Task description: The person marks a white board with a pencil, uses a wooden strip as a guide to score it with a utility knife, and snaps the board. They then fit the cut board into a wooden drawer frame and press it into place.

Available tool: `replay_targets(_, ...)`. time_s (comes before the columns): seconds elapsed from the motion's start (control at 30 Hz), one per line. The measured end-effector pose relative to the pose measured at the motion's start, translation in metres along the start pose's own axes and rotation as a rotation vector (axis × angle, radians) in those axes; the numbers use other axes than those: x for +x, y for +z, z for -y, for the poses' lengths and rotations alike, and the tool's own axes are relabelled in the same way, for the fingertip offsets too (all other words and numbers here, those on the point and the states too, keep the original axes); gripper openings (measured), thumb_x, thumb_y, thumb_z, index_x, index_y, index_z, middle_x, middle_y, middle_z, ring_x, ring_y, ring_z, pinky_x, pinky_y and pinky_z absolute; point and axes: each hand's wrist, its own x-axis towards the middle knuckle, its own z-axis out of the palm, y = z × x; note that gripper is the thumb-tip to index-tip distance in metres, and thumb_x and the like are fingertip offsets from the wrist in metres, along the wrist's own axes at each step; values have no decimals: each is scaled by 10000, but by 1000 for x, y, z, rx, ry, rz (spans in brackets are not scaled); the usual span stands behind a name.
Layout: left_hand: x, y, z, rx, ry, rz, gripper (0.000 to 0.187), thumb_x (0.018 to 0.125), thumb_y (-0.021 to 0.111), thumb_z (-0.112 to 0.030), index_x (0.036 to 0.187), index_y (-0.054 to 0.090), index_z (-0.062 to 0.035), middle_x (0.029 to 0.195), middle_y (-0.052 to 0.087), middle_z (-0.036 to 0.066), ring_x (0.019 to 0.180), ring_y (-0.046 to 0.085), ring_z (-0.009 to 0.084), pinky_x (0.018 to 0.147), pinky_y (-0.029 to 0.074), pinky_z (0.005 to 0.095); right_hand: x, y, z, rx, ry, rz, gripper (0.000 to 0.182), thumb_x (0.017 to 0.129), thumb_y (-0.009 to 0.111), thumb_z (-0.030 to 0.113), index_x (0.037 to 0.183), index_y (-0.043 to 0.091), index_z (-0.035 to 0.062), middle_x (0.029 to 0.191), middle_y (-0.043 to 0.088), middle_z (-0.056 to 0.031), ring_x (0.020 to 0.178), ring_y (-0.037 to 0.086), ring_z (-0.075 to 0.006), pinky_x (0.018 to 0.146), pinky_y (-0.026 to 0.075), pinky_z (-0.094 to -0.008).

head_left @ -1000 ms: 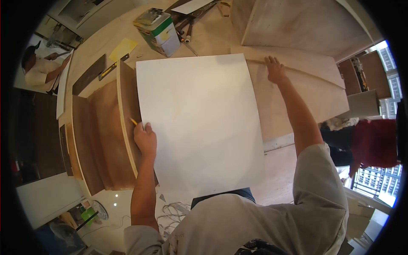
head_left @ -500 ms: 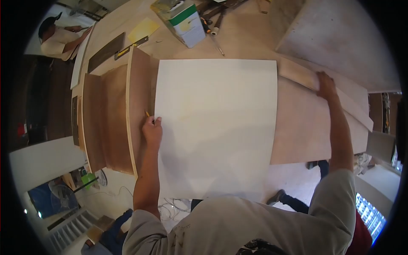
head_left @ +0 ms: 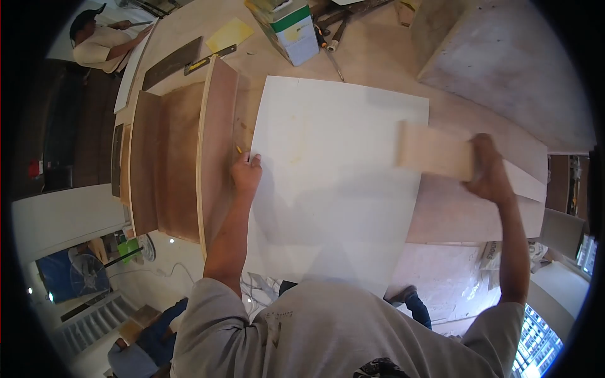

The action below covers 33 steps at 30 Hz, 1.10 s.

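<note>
My left hand is closed around a pencil at the left edge of a large white panel, its thumb at the panel's edge. The yellow pencil sticks up past the fingers. In my right hand is a short pale wooden board, gripped by its right end. The board is blurred by motion and overlaps the right edge of the white panel. Just left of my left hand stands an open wooden box frame with upright sides.
At the back of the plywood table stand a metal can and several tools. A try square lies near yellow paper. A large panel rises at back right. One person works at far left, another lower left.
My right hand has lifted the pale board and brought it left over the white panel's edge. The white panel has turned slightly, and the whole view has shifted somewhat.
</note>
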Motion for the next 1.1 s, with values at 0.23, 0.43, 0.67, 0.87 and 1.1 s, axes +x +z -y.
replay_targets(0.23, -22, -6, -21, 477, 145, 61, 357, 909, 602, -305, 1051, 637, 21, 1043, 648, 222, 949, 637, 384, 762, 540, 506, 58, -3, 138, -126, -85, 290, 804, 559, 838, 224, 1237, 460, 13, 990, 626, -213, 973, 605, -429, 880, 484, -478)
replay_targets(0.43, -54, -19, -7, 236, -141, 54, 375, 887, 648, -298, 1057, 627, 36, 1173, 573, 242, 1044, 599, 413, 806, 539, 514, 81, -123, 247, -232, 125, 146, 1041, 560, 830, 274, 1431, 337, -12, 1157, 590, -262, 1126, 576, -402, 970, 471, -459)
replay_targets(0.67, -85, -40, -7, 136, -150, 88, 368, 843, 708, -269, 1056, 632, 21, 1120, 624, 220, 1000, 632, 406, 823, 538, 496, 66, -227, 334, -98, 38, -40, 975, 649, 811, 477, 1370, 462, -80, 1229, 595, -232, 1097, 590, -376, 913, 484, -488)
replay_targets(0.87, -92, -57, -40, 74, -72, 128, 322, 805, 734, -252, 995, 627, -15, 979, 683, 182, 931, 680, 352, 805, 546, 460, 52, -276, 362, 368, -23, 47, 685, 798, 795, 383, 1204, 526, -98, 907, 687, -168, 697, 679, -279, 605, 607, -412)
replay_targets(1.1, -97, -12, -72, 4, 2, 216, 271, 800, 694, -186, 990, 621, -7, 1003, 672, 197, 915, 673, 344, 805, 548, 448, 30, -263, 483, 514, 99, -327, 484, 823, 754, 366, 1003, 631, -66, 705, 658, -162, 616, 678, -244, 545, 608, -346)
